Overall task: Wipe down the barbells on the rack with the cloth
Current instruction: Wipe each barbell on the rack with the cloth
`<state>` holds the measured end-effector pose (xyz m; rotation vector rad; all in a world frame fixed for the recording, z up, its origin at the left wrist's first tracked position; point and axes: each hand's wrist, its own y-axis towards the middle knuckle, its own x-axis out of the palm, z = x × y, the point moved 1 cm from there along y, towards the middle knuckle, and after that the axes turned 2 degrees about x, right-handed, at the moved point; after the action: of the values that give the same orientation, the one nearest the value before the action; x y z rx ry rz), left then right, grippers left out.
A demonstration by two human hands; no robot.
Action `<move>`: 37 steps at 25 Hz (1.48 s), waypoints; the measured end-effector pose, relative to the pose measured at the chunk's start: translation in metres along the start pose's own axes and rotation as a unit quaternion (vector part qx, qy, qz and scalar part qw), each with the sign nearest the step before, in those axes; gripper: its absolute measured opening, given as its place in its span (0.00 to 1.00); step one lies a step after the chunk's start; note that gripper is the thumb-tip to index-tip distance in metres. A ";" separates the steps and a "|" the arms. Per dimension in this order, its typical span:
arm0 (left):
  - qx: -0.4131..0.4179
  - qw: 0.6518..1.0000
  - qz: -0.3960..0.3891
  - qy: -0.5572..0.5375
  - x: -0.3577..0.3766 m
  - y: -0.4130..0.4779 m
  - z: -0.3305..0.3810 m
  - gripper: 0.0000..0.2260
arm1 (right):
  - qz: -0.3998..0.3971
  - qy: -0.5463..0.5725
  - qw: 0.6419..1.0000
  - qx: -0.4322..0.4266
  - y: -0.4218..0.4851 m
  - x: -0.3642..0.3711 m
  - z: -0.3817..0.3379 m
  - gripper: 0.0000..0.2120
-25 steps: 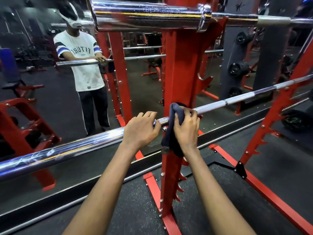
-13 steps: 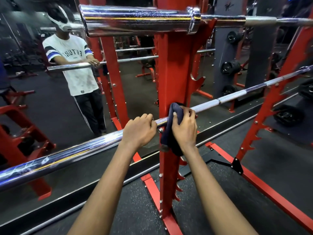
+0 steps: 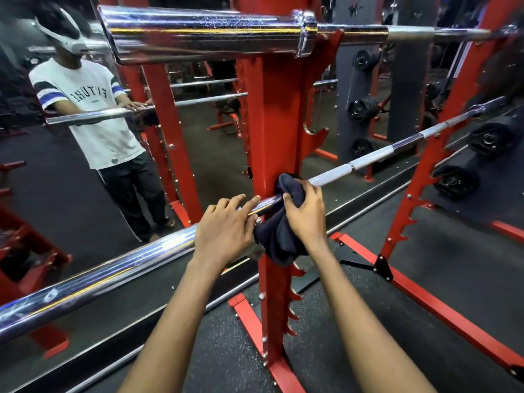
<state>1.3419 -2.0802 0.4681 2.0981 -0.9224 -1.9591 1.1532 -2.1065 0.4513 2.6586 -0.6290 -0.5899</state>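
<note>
Red rack (image 3: 279, 117) fills the middle, with a mirror (image 3: 56, 194) behind it at 9 o'clock, so ignore the extra bars in there, they're just reflections. Real count as far as I can see: two barbells, one cloth, two hands. Top bar (image 3: 204, 32) sits up at 12 o'clock with nothing on it, not touched. Low bar (image 3: 107, 270) is the one being worked on. Its long axis runs from 8 o'clock up to 2 o'clock, crossing the upright dead centre. The dark cloth (image 3: 279, 242) is bunched round it right at that crossing, loose end hanging down. Right hand (image 3: 307, 214) is clamped on the cloth, fingers curled over the top, thumb tucked under. Left hand (image 3: 224, 234) is just beside it on the 8 o'clock side, fingers (image 3: 239, 201) straight and spread, lying flat on the chrome, steadying rather than gripping. My guess: the bare shaft heading off to 2 o'clock is what's left, so the right hand's nearer and would slide that way along the axis.
</note>
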 end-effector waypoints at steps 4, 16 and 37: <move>0.037 0.997 -0.065 -0.033 -0.005 0.015 0.014 0.27 | -0.077 -0.161 0.984 0.028 0.034 -0.033 -0.012 0.14; 0.031 0.993 -0.076 -0.079 0.006 0.040 0.042 0.25 | -0.080 -0.222 0.970 0.055 0.139 -0.064 0.050 0.17; -0.008 0.998 -0.035 -0.053 0.051 0.094 0.124 0.32 | -0.009 -0.115 0.974 -0.195 0.125 -0.055 0.096 0.19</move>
<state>1.1918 -2.1431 0.4511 2.0623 -0.8583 -2.1248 1.0201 -2.2074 0.4386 2.2495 -0.4894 -0.9323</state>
